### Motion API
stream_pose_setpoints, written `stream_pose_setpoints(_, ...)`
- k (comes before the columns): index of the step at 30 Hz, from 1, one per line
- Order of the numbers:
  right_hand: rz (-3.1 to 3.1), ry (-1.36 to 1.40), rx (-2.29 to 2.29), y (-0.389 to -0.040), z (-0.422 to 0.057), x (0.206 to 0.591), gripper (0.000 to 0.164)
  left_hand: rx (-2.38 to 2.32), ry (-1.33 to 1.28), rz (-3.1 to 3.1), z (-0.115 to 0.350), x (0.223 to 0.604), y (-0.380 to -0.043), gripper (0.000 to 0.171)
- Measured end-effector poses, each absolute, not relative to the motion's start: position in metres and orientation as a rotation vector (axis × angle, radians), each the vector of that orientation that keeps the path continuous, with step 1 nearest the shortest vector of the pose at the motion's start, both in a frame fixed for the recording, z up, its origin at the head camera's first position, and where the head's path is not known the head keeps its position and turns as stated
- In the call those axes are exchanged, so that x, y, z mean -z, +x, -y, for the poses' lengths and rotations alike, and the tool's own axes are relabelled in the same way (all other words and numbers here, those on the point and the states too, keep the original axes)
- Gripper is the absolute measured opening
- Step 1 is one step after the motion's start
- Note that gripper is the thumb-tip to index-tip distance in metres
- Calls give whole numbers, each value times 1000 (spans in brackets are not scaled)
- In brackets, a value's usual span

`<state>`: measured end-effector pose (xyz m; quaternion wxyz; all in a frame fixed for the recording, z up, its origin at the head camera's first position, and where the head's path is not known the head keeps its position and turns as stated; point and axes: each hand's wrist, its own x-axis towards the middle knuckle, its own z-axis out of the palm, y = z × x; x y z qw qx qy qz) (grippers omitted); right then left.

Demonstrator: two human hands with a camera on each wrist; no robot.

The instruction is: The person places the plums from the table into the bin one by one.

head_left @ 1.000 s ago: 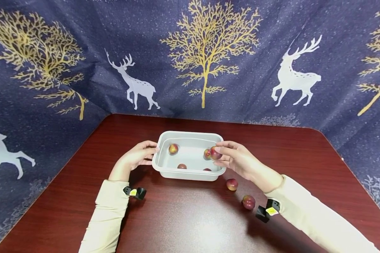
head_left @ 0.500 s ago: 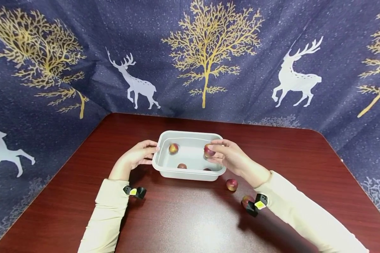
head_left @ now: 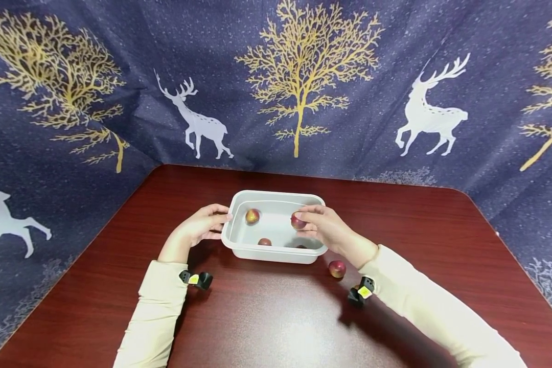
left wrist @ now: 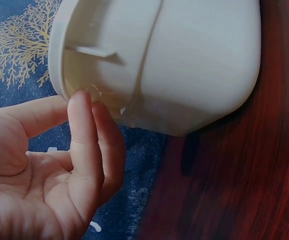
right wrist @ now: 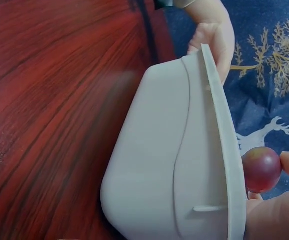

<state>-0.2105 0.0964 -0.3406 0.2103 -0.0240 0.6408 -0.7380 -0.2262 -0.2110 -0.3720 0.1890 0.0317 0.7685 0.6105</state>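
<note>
A white plastic tub (head_left: 272, 255) sits mid-table. My left hand (head_left: 202, 223) holds its left end, and in the left wrist view the fingertips are at the underside of the rim (left wrist: 57, 55). Over the tub's right part, my right hand (head_left: 327, 226) pinches a red plum (head_left: 297, 221) between thumb and fingers. The right wrist view shows that plum (right wrist: 262, 169) just beyond the tub's rim. Inside the tub lie a yellow-red plum (head_left: 252, 216) at back left, a plum (head_left: 264, 242) near the front wall, and another plum (head_left: 301, 247) mostly hidden by the front rim.
On the dark red table (head_left: 257, 312), a plum (head_left: 337, 269) lies off the tub's front right corner. Another behind the right wrist camera (head_left: 361, 291) is almost wholly hidden. A blue cloth (head_left: 349, 102) printed with trees and deer hangs behind the table.
My right hand has moved left with the plum, further in over the tub. Its wrist now covers one table plum, and the hand hides a plum seen earlier in the tub. My left hand stays put.
</note>
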Motion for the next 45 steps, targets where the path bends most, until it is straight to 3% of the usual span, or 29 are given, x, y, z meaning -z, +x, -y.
stream_pose_setpoints(11, -1860, -78, 1912, -218, -85, 347, 27, -1722, 92, -2157, 211, 371, -225, 46)
stream_pose_setpoints(22, -1901, -93, 1840, -221, -85, 350, 31, -1721, 97, -2161, 210, 370, -224, 46)
stream_pose_setpoints(34, -1876, -146, 1921, -220, -88, 345, 9, -1739, 95, -2143, 210, 370, -225, 46)
stream_pose_setpoints(45, -1891, -212, 1964, -212, -103, 337, 24, -1727, 90, -2145, 210, 374, -227, 46)
